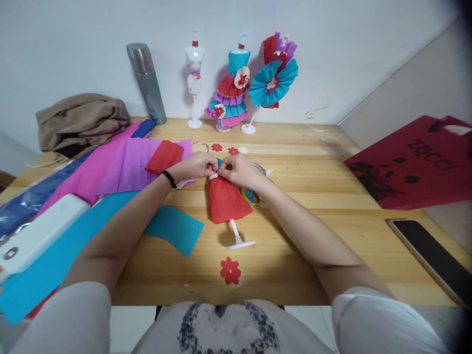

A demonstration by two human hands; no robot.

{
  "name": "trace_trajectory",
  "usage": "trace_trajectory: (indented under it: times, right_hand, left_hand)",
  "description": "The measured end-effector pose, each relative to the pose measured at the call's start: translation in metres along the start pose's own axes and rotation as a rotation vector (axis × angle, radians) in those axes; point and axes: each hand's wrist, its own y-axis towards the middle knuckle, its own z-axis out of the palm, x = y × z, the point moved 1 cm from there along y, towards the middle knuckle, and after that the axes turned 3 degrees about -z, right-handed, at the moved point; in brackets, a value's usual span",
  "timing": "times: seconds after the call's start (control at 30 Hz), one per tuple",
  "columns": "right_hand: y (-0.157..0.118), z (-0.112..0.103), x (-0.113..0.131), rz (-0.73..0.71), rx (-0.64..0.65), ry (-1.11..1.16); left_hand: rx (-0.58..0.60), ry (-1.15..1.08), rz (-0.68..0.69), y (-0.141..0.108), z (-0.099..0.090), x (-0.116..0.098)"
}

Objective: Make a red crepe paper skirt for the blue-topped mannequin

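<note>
Both left hand (198, 164) and right hand (241, 172): fingers (227, 166) pinched closed on blue material (219, 162) at red skirt (227, 200) waist; tabletop (295, 241) beneath.

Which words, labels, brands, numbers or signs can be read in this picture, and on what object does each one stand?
"zqcci" on the red bag; the letters are stylised, so the second one may be an "a".
Too small or blurred to read: the faint marking low on the grey-green bottle, and whatever is inside the dark round mark on the white device.
I can read no numbers.
</note>
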Motion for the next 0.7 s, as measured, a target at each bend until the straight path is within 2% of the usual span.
trace_trajectory:
  times: [0.27, 0.7]
  right_hand:
    - [-0.005, -0.004, 0.011, 0.064, 0.006, -0.247]
    - [-0.005, -0.004, 0.013, 0.080, 0.025, -0.279]
  left_hand:
    - [0.000, -0.026, -0.019, -0.001, 0.000, 0.000]
    - [-0.005, -0.016, 0.021, -0.002, -0.003, -0.002]
